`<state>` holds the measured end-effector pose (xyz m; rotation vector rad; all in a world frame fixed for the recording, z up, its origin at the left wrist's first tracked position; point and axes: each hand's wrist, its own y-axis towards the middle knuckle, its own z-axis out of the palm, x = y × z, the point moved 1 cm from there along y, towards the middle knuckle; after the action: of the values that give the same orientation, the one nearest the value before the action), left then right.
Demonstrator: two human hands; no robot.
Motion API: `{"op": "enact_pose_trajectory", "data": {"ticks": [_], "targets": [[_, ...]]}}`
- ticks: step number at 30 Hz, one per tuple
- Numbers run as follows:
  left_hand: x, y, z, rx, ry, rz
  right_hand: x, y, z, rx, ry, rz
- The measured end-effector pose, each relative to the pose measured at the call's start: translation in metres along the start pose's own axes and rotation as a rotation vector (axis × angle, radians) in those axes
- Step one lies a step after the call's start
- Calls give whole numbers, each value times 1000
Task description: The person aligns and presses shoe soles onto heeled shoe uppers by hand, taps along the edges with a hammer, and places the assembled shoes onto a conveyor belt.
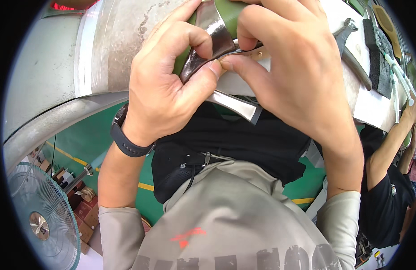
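Both hands meet at the worktable's near edge over a glossy dark brown piece, leather-like [215,32], with green material [227,12] beside it. My left hand [165,74], a dark watch on its wrist, is closed with thumb and bent index finger pinching the brown piece's edge. My right hand [291,58] is closed too, its thumb and index finger pinching a narrow tan strip [257,54] with small holes at that same edge. The two thumb tips almost touch. Just below them a flat silver metal bar [237,105] with a flared end juts past the table edge.
A hammer [354,60], a black block [377,56] and syringe-like tubes [395,92] lie to the right. Another person's arm [392,139] reaches in at far right. The pale worktable [41,58] has a rounded edge. A standing fan [41,220] is at lower left.
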<state>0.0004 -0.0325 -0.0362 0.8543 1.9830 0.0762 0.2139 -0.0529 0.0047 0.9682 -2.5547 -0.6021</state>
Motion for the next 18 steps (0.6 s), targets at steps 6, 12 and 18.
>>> {"op": "enact_pose_trajectory", "data": {"ticks": [6,12,18], "targets": [[-13,8,2,-14,67,-20,-32,-10,9,-83,287,24],[-18,18,-8,52,78,-120,-34,-21,12,-120,51,-118],[-7,28,-10,292,209,-38,-32,-22,9,-4,70,-1]]}}
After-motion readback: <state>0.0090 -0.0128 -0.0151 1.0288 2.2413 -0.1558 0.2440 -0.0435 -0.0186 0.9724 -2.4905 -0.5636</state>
